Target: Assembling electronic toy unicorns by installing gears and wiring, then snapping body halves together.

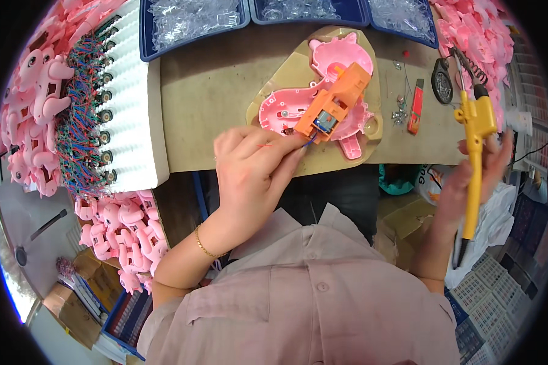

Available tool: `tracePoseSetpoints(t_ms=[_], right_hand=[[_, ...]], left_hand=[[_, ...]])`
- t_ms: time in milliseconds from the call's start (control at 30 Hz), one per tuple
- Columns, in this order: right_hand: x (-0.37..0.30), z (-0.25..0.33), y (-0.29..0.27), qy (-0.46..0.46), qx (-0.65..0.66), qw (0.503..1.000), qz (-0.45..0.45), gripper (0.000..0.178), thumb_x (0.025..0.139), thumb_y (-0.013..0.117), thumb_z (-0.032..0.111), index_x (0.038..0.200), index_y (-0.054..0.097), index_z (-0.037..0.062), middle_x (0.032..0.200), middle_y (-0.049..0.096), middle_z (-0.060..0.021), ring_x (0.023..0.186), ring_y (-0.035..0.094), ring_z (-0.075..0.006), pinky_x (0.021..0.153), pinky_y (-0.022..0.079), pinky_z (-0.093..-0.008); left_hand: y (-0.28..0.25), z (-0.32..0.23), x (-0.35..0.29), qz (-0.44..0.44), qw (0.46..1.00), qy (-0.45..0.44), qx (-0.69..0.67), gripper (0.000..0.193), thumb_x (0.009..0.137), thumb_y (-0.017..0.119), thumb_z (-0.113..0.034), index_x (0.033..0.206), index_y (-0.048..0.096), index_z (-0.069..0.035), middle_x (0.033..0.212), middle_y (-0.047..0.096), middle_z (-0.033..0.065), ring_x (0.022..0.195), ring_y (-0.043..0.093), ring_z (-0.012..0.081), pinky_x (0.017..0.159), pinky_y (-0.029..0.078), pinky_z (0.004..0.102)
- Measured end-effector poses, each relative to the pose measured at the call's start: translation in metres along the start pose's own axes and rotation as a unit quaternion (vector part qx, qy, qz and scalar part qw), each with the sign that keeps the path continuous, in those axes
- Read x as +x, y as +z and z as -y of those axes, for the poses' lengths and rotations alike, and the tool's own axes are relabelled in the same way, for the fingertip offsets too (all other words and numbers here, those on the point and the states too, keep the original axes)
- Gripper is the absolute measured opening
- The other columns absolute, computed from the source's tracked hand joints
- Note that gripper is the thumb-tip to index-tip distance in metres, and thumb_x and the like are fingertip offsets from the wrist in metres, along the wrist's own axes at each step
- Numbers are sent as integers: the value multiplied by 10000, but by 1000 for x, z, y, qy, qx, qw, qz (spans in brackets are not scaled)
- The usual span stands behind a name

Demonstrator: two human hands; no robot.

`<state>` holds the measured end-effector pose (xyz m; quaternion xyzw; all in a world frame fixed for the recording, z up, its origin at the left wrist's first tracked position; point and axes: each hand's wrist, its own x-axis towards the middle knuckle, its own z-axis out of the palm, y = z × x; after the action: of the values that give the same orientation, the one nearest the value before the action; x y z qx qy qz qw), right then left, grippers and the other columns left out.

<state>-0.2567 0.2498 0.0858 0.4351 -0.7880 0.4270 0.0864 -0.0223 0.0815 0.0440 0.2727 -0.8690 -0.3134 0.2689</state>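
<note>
In the head view, the left hand [252, 161] is pinching a blue wire [311, 142] at the orange part [342, 91], which lies upon the pink shell [280, 103] on the counter [201, 91]; the right hand [458, 184] is holding a yellow soldering gun [474, 146].

Red cutter [416, 107] — blue trays [310, 22]
</note>
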Motion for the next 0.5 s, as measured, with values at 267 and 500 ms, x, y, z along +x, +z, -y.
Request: tracePoseSetpoints(t_ms=[267, 500], right_hand=[[-32, 15, -23, 137, 275, 950, -46, 805, 890, 574, 456, 1399, 231, -64, 1253, 498, -208, 1140, 535, -296, 942, 448, -393], [-67, 41, -32, -86, 285, 939, 173, 554, 885, 501, 254, 1294, 377, -98, 1140, 590, -233, 903, 637, -241, 779, 512, -315]], left_hand=[[-2, -4, 1, 0, 994, -78, -83, 77, 738, 719, -99, 807, 684, -102, 671, 572, -19, 722, 515, 165, 761, 357, 304], [1, -1, -4, -13, 993, -75, -85, 83, 737, 724, -114, 810, 687, -99, 677, 578, -15, 743, 530, 163, 764, 360, 308]])
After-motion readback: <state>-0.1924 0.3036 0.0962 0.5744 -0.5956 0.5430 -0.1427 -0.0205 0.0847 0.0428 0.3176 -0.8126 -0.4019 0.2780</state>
